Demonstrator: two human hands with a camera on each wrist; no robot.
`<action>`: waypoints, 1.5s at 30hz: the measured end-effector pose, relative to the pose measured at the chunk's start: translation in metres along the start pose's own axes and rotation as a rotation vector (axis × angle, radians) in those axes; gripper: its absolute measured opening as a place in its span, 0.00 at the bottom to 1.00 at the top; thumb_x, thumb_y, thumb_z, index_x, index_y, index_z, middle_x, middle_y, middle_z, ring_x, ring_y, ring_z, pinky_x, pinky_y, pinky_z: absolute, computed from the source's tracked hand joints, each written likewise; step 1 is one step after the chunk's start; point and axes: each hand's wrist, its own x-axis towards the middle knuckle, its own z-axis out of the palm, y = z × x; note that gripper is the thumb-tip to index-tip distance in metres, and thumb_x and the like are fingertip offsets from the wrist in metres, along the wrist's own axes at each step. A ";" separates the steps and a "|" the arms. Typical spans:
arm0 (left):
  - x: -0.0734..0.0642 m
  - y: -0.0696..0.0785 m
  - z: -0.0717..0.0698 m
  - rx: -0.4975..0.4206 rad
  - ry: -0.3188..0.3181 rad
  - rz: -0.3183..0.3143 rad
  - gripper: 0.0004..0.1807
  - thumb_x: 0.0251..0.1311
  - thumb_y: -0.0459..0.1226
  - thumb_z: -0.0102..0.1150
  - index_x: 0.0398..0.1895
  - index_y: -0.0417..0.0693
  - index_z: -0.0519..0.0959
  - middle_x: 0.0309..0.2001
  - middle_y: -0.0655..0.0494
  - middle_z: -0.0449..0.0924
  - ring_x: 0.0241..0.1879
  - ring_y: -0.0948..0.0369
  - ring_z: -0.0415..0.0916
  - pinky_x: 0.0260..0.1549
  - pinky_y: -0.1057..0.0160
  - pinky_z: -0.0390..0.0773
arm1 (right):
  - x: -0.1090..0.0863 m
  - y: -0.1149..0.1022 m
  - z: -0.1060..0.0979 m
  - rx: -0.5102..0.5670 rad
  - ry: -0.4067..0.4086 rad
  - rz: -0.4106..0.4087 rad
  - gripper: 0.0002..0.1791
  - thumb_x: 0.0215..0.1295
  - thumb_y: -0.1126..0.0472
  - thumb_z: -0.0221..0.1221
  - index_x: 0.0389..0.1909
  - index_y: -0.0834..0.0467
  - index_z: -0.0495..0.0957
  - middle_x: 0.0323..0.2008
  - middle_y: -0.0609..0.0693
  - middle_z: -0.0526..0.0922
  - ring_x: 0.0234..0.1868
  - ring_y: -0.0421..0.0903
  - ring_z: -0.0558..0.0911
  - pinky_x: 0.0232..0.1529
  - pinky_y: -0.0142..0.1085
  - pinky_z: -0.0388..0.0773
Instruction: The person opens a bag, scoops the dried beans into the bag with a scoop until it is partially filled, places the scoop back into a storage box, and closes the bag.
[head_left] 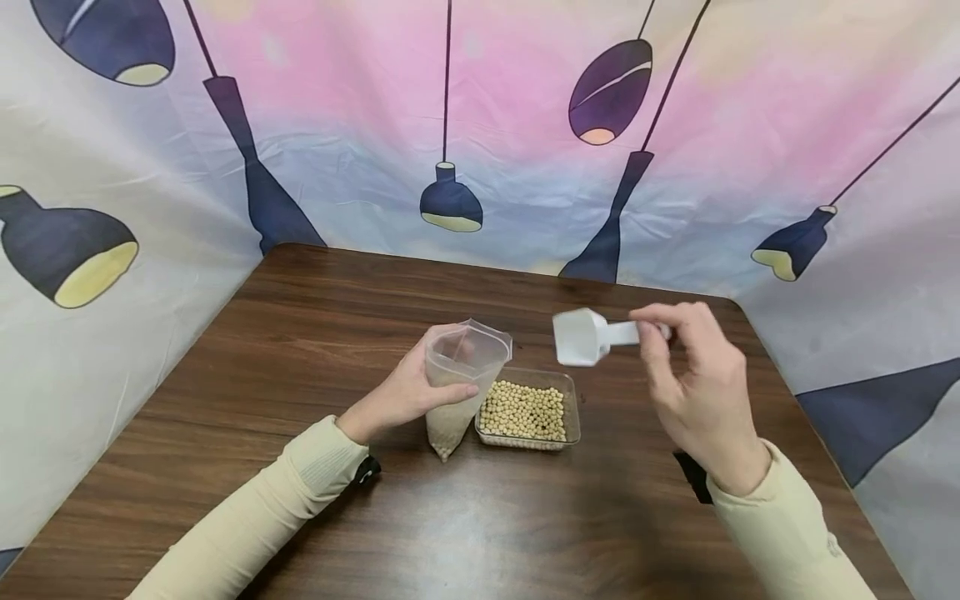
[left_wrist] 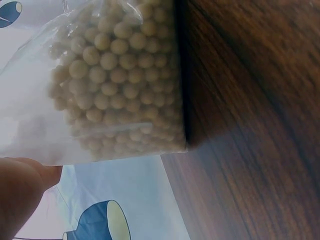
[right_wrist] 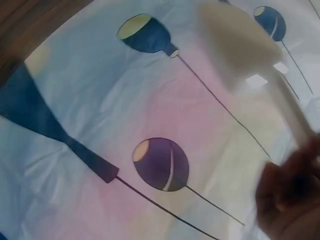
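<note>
My left hand (head_left: pixel 408 385) grips a clear plastic bag (head_left: pixel 465 358) around its upper part, the thumb across the front. The bag's mouth gapes open at the top. Pale soybeans (left_wrist: pixel 115 75) fill its lower part, seen close up in the left wrist view. Beside the bag stands a clear rectangular container (head_left: pixel 573 417) with a layer of soybeans (head_left: pixel 522 411) in it. Up and to the right of the container, my right hand (head_left: pixel 697 379) pinches the handle of a white scoop (head_left: pixel 581 337). The scoop is held in the air, its bowl pointing left, and looks blurred in the right wrist view.
Everything is on a dark brown wooden table (head_left: pixel 330 317). Behind it and along both sides hangs a pastel cloth (head_left: pixel 360 167) printed with dark lamps, meeting the table's far edge. The container is just right of the bag's lower end.
</note>
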 end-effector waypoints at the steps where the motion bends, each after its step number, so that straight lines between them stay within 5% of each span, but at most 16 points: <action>1: 0.000 0.000 0.000 0.002 -0.005 -0.005 0.40 0.53 0.32 0.71 0.68 0.49 0.61 0.57 0.46 0.71 0.52 0.52 0.74 0.51 0.53 0.75 | -0.006 0.001 0.001 -0.023 -0.040 0.009 0.09 0.69 0.65 0.53 0.40 0.67 0.79 0.27 0.52 0.73 0.28 0.42 0.68 0.29 0.26 0.63; 6: 0.000 0.000 -0.001 0.002 -0.012 -0.022 0.40 0.53 0.33 0.71 0.68 0.52 0.61 0.57 0.48 0.72 0.53 0.52 0.74 0.51 0.50 0.74 | -0.039 0.010 0.018 -0.062 -0.289 0.030 0.07 0.63 0.71 0.58 0.41 0.61 0.79 0.27 0.46 0.73 0.28 0.40 0.65 0.27 0.29 0.62; 13: 0.000 -0.001 0.000 0.007 0.002 -0.009 0.40 0.53 0.32 0.71 0.68 0.49 0.61 0.56 0.46 0.72 0.52 0.51 0.74 0.51 0.52 0.75 | -0.062 0.015 0.035 -0.105 -0.380 0.025 0.05 0.64 0.68 0.58 0.40 0.59 0.79 0.29 0.45 0.78 0.28 0.40 0.65 0.29 0.34 0.63; 17: 0.001 0.000 0.001 0.009 0.000 -0.004 0.40 0.53 0.31 0.70 0.68 0.49 0.61 0.56 0.44 0.72 0.53 0.50 0.73 0.51 0.50 0.75 | -0.067 0.015 0.035 -0.095 -0.408 0.191 0.05 0.64 0.69 0.60 0.39 0.57 0.80 0.27 0.42 0.74 0.27 0.38 0.66 0.26 0.31 0.66; 24: 0.002 -0.001 0.001 -0.003 0.011 0.012 0.40 0.52 0.30 0.70 0.67 0.49 0.62 0.55 0.44 0.72 0.51 0.50 0.74 0.50 0.50 0.75 | -0.074 0.029 0.032 0.034 -0.440 0.610 0.08 0.72 0.58 0.55 0.42 0.55 0.81 0.22 0.48 0.69 0.20 0.42 0.66 0.20 0.31 0.64; 31: 0.000 -0.003 0.001 0.006 0.019 0.009 0.39 0.52 0.31 0.71 0.66 0.52 0.63 0.54 0.47 0.72 0.50 0.52 0.74 0.50 0.50 0.75 | -0.089 0.043 0.044 0.233 -0.447 0.879 0.11 0.70 0.59 0.58 0.43 0.63 0.82 0.24 0.51 0.79 0.25 0.42 0.75 0.26 0.30 0.71; 45: 0.002 -0.002 0.003 0.007 0.020 0.039 0.38 0.52 0.30 0.70 0.66 0.47 0.63 0.54 0.44 0.73 0.49 0.51 0.75 0.49 0.52 0.75 | -0.107 0.061 0.060 0.500 -0.478 1.099 0.17 0.69 0.57 0.59 0.51 0.64 0.81 0.30 0.56 0.81 0.30 0.41 0.77 0.35 0.31 0.78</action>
